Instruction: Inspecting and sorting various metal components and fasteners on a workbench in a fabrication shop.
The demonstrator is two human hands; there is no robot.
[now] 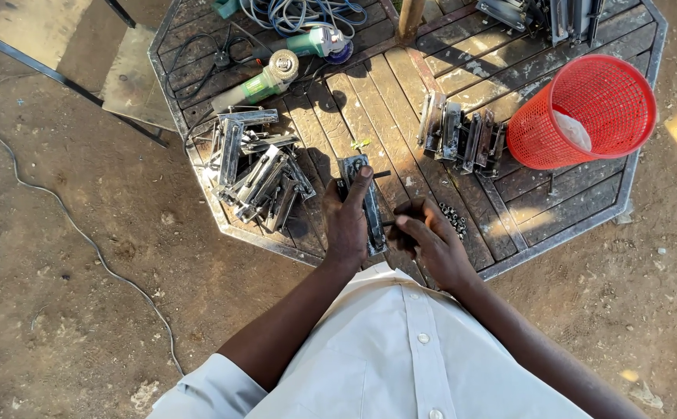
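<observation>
My left hand (346, 221) grips a long shiny metal bracket (373, 219) that lies on the wooden table (400, 116), fingers wrapped over its left side. My right hand (428, 237) is closed on a thin dark tool (390, 223) whose tip meets the bracket's right edge. A small dark pin sticks out of the bracket near its upper end. Beside my right hand lies a small cluster of dark nuts (455, 219).
A heap of similar metal brackets (257, 167) lies to the left, a row of them (463, 136) stands to the right. A red mesh basket (587, 112) sits at the right edge. Two green angle grinders (265, 81) and cables lie at the far side. Dirt ground surrounds the table.
</observation>
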